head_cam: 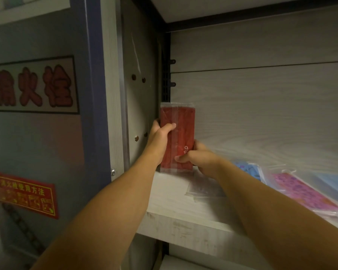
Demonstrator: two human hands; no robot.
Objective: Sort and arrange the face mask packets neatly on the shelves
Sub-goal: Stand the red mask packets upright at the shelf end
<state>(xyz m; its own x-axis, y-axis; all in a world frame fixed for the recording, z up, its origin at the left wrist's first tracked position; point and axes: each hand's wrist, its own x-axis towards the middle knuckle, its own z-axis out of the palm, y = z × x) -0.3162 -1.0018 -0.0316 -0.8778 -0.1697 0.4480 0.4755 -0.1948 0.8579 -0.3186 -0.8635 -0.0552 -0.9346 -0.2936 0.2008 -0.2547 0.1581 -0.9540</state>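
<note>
- At the shelf's far left corner, you stood a red mask packet upright on its short end, close against the cabinet's side wall.
- Your left hand gripped the packet's left edge, thumb curled over the front.
- Your right hand pinched its lower right edge, thumb pressed on the front.
- Just below your right wrist, a clear packet lay flat on the shelf.
- To the right lay a blue packet, a pink patterned packet and a pale blue packet, all flat.
- Left of the cabinet, a sign with red characters and a red notice hung on the wall.
</note>
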